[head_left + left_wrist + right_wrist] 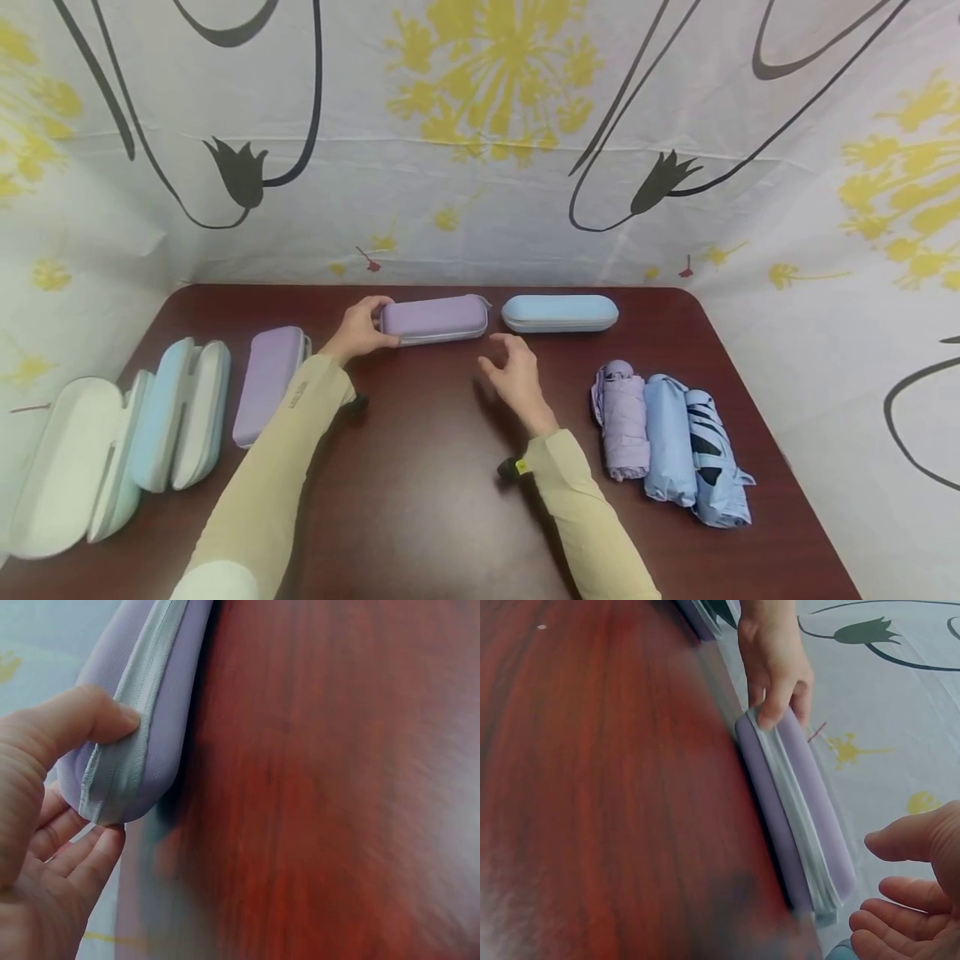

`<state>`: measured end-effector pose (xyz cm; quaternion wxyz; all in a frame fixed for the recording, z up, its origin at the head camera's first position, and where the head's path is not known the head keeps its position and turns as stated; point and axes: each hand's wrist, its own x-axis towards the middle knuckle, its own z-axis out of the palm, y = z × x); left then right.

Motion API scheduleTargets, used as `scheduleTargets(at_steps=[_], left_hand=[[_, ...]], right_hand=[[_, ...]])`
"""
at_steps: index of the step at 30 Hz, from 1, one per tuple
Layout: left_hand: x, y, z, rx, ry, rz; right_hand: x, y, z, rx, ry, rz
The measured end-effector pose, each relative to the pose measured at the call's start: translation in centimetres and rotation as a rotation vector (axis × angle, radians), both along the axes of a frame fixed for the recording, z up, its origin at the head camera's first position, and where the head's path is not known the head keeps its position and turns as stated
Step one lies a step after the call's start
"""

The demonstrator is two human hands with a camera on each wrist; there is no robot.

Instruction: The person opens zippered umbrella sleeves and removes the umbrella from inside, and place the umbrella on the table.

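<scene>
At the table's back edge, my left hand (358, 329) grips the left end of a purple zippered hard case (435, 320). In the left wrist view, its thumb (112, 720) presses on the pale zipper band while the other fingers curl round the end. The case is closed, its zipper side facing me. My right hand (516, 373) is just in front of the case's right end, fingers loosely bent and holding nothing. In the right wrist view, a gap shows between the right fingers (900, 919) and the case. A closed light blue case (559, 313) lies to the right of the purple one.
To the left lie another closed purple case (268, 385), an open light blue case (161, 425) and an open pale mint case (67, 467). On the right are a lavender folded umbrella (625, 425), a light blue one (667, 442) and a striped blue one (716, 467). Patterned cloth (480, 208) hangs behind.
</scene>
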<state>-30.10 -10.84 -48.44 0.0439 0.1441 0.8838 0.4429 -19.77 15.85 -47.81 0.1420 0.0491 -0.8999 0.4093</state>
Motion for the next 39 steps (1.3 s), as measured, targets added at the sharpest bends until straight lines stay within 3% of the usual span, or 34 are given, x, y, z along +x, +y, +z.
scheduleTargets(at_steps=[9,16,22,32,39], left_hand=[[3.1,-1.0,-0.5,0.002,0.031,-0.047],[4.8,-1.0,-0.7,0.016,0.051,-0.078],[6.0,-0.9,-0.6,0.036,0.052,-0.072],[8.6,-0.3,-0.2,0.028,0.032,-0.049],[10.2,-0.3,-0.4,0.048,0.026,-0.036]], right_hand=[[0.8,0.7,-1.2,-0.020,-0.018,0.010],[1.0,0.3,-1.8,-0.063,-0.027,0.022],[1.5,0.1,-1.9,-0.085,-0.025,0.015],[3.7,-0.5,-2.2,-0.078,0.063,-0.045],[4.9,-0.7,-2.3,-0.059,0.065,-0.077]])
